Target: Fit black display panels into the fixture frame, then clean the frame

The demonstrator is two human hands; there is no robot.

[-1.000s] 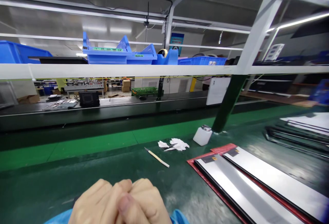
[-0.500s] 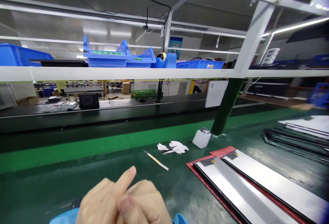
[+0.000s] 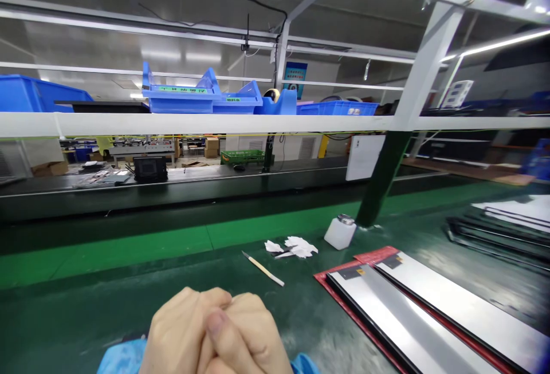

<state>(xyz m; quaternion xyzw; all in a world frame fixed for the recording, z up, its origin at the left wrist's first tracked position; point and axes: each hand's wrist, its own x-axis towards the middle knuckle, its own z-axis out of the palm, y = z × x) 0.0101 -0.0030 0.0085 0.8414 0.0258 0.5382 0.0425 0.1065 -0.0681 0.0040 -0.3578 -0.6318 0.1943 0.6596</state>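
Observation:
My left hand [image 3: 178, 328] and my right hand [image 3: 253, 331] are clasped together at the bottom of the view, above the green table. Their fingers are folded and pressed against each other, with a thumb on top, and no object shows in them. Blue sleeves show at both wrists. Beyond the hands lies a thin pen-like tool [image 3: 264, 269] with a pale handle and a dark pointed tip. Crumpled white tissue [image 3: 298, 247] lies behind it. A white square bottle [image 3: 340, 232] with a metal cap stands farther right.
At right, two long silver panels [image 3: 412, 311] with black edges rest on red sheeting [image 3: 378, 254]. Black frames [image 3: 494, 236] are stacked beyond them. A green post [image 3: 382, 179] rises from the table. Blue bins [image 3: 180, 99] stand on a white shelf [image 3: 215, 124] above.
The finger that stuck out on my left hand has folded down, and the hands now clasp more tightly. The objects on the table have not moved.

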